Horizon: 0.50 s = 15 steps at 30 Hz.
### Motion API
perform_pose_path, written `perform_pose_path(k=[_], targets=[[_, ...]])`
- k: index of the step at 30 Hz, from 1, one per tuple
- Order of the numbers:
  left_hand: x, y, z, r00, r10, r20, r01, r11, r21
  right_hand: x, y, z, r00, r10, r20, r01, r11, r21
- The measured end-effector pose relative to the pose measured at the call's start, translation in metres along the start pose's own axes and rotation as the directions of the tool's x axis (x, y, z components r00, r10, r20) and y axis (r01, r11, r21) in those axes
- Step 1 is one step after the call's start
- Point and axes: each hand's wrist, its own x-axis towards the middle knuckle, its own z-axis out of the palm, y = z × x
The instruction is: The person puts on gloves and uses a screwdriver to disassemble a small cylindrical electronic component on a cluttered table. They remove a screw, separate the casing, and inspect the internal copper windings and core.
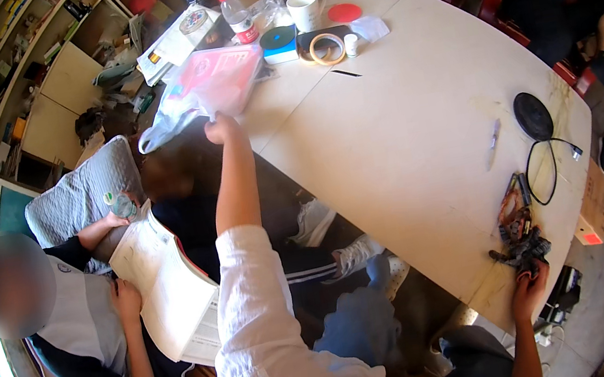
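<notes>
My left hand reaches out past the near edge of the table, its fingers closed on the edge of a thin, see-through plastic bag. Something flat and pink shows inside the bag, which lies partly over the table's left corner. At the right end of the table my right hand is closed at the lower end of a dark, crumpled bundle with black and reddish-brown parts. What exactly the bundle is, I cannot make out.
A seated person at left holds an open book and a clear cup. On the pale table stand a bottle, a white mug, a tape roll, a black disc and a cable. Other people sit at the far right.
</notes>
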Motion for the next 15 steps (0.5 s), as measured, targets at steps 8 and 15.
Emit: perform_pose_path(k=[8,15], targets=[[0.023,0.018,-0.051,0.877,-0.446,0.179,0.47,0.873,-0.128,0.0,0.004,0.003,0.999,-0.025,-0.027,0.024,0.999,-0.037],[0.127,-0.026,-0.004,0.593,-0.639,0.491,0.804,0.508,-0.31,0.005,-0.007,0.003,0.999,-0.048,0.001,0.048,0.984,-0.169]])
